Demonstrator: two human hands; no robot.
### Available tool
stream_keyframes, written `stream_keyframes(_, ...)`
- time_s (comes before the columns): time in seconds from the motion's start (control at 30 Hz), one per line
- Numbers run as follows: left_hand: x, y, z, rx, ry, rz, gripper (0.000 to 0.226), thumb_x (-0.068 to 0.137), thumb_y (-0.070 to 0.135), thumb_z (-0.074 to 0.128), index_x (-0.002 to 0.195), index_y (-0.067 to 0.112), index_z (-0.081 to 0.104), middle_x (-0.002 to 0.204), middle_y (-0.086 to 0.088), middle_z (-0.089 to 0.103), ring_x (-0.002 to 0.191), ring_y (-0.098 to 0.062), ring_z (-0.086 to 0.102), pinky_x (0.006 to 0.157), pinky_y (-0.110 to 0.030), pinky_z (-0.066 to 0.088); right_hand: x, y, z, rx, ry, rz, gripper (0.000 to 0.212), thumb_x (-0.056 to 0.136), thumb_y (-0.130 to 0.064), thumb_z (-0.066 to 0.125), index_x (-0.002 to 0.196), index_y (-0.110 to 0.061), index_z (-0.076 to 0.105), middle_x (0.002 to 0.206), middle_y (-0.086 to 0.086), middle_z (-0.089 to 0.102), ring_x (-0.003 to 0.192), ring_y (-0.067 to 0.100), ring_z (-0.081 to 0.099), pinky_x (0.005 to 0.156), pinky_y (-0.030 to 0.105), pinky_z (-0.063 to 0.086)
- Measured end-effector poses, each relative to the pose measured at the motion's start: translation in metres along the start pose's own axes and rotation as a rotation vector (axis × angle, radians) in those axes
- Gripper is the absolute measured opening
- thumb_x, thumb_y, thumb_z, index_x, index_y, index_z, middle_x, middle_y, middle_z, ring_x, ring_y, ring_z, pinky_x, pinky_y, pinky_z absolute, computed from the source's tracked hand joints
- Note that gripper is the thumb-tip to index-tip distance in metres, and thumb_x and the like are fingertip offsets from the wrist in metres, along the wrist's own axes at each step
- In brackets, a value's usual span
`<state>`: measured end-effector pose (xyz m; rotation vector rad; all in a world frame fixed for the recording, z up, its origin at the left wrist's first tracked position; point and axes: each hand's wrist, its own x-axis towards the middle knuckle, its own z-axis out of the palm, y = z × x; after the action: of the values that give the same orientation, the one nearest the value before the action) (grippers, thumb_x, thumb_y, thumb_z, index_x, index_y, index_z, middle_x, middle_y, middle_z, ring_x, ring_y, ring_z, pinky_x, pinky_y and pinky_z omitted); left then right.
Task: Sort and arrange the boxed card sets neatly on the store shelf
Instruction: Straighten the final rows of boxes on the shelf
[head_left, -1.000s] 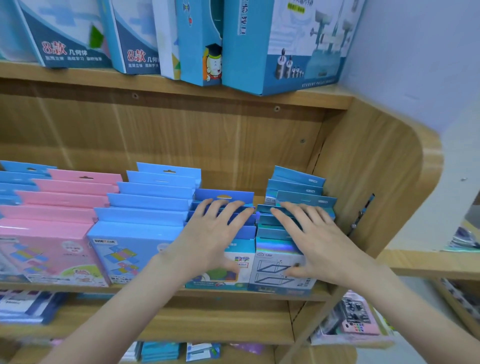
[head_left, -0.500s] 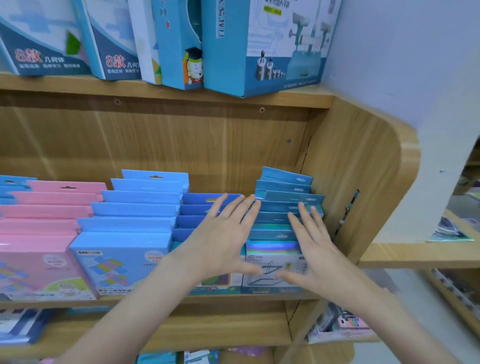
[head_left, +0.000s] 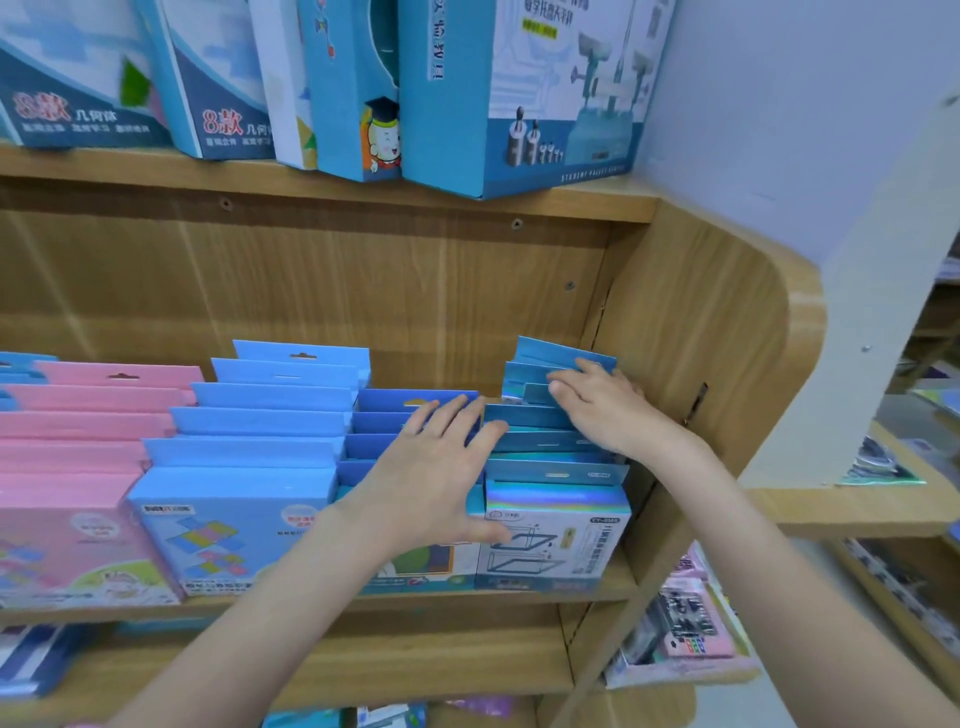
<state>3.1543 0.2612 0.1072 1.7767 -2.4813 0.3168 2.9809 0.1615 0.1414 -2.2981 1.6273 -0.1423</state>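
Boxed card sets stand in rows on the wooden shelf (head_left: 467, 603). The rightmost row is teal holographic boxes (head_left: 556, 525), some at the back skewed. Beside it runs a row of dark blue boxes (head_left: 395, 410). My left hand (head_left: 441, 473) lies flat with spread fingers over the dark blue row, its thumb against the front teal box. My right hand (head_left: 602, 410) reaches over the back of the teal row, fingers on the tabs of the rear boxes there.
Light blue boxes (head_left: 244, 499) and pink boxes (head_left: 78, 467) fill the shelf to the left. Large blue boxes (head_left: 524, 98) stand on the shelf above. The curved wooden side panel (head_left: 727, 332) closes the right end. More goods lie on lower shelves.
My right hand moved from the front of the teal row to its back boxes. My left hand stayed on the dark blue row, shifting slightly right.
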Motion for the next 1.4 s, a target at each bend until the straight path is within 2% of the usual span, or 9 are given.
stream_keyframes(0.33,0.000,-0.003,0.000,-0.031,-0.046,-0.001,0.098,0.073,0.075,0.045,0.147,0.024,0.006,0.156,-0.001,0.001,0.142,-0.017,-0.001,0.113,-0.037,-0.007,-0.014,-0.005,0.003,-0.119,-0.066,-0.004,0.060,0.092,-0.057,0.003,0.146,-0.033,0.010,0.156,0.004,-0.011,0.139,0.022,-0.027,0.111,0.047,-0.017)
stream_keyframes(0.5,-0.001,-0.013,-0.003,-0.093,-0.042,0.025,0.111,0.051,0.084,0.015,0.146,0.028,0.014,0.156,0.003,0.008,0.142,-0.012,0.005,0.113,-0.035,-0.004,-0.014,-0.018,0.003,-0.106,-0.141,-0.117,0.061,0.093,-0.055,0.002,0.146,-0.027,0.009,0.156,-0.002,-0.007,0.143,0.017,-0.012,0.116,0.045,-0.009)
stream_keyframes(0.7,-0.005,-0.018,-0.004,-0.136,-0.049,0.009,0.110,0.052,0.086,0.016,0.147,0.029,0.013,0.156,-0.001,0.000,0.141,-0.014,0.003,0.112,-0.030,-0.005,-0.015,-0.032,0.000,-0.063,-0.217,-0.181,0.055,0.097,-0.048,0.007,0.147,-0.025,0.007,0.156,-0.001,-0.005,0.143,0.013,-0.009,0.117,0.038,-0.005)
stream_keyframes(0.83,-0.008,-0.019,-0.008,-0.237,-0.071,0.008,0.102,0.060,0.083,0.036,0.146,0.031,0.016,0.156,0.001,-0.001,0.140,-0.011,-0.001,0.109,-0.023,-0.010,-0.018,-0.022,-0.010,0.066,-0.069,-0.199,0.053,0.098,-0.045,0.010,0.146,-0.023,0.013,0.156,0.000,0.003,0.144,0.015,-0.003,0.116,0.034,-0.005)
stream_keyframes(0.93,-0.007,-0.021,-0.013,-0.312,-0.044,0.024,0.111,0.054,0.093,0.030,0.146,0.031,0.017,0.156,0.004,0.003,0.141,-0.007,0.000,0.110,-0.024,-0.011,-0.008,-0.005,-0.018,0.088,0.095,-0.171,0.054,0.099,-0.041,0.015,0.147,-0.017,0.013,0.156,0.004,0.003,0.144,0.014,-0.001,0.116,0.033,-0.002)
stream_keyframes(1.03,0.002,-0.025,-0.016,-0.335,-0.031,0.035,0.100,0.061,0.087,0.028,0.146,0.036,0.012,0.156,0.007,0.004,0.142,-0.009,-0.001,0.113,-0.029,-0.008,0.012,0.003,-0.013,0.037,0.087,-0.072,0.054,0.099,-0.041,0.021,0.147,-0.018,0.012,0.157,0.006,0.000,0.144,0.024,-0.002,0.117,0.040,0.003)
stream_keyframes(1.17,0.014,-0.028,-0.014,-0.309,-0.101,0.001,0.104,0.059,0.087,0.019,0.147,0.032,0.011,0.156,0.012,0.000,0.141,-0.006,-0.005,0.115,-0.034,-0.007,0.042,-0.004,-0.010,0.042,0.036,-0.003,0.042,0.099,-0.033,0.028,0.140,-0.028,0.032,0.155,0.010,0.008,0.141,0.037,0.006,0.115,0.051,0.012)
stream_keyframes(1.3,0.013,-0.029,-0.008,-0.311,-0.116,-0.015,0.107,0.059,0.087,0.016,0.148,0.027,0.014,0.155,0.016,0.001,0.141,-0.004,-0.003,0.116,-0.034,-0.003,0.050,-0.006,-0.021,0.026,-0.019,-0.057,0.032,0.093,-0.006,0.043,0.119,-0.017,0.059,0.143,0.011,0.036,0.128,0.029,0.037,0.104,0.033,0.032)
stream_keyframes(1.4,0.012,-0.029,-0.007,-0.307,-0.112,-0.009,0.105,0.059,0.086,0.017,0.147,0.028,0.015,0.155,0.016,0.001,0.141,-0.004,-0.003,0.116,-0.034,-0.002,0.049,-0.009,-0.026,0.047,-0.024,-0.098,0.025,0.091,-0.009,0.054,0.114,-0.012,0.063,0.135,0.007,0.048,0.120,0.021,0.045,0.095,0.027,0.035)
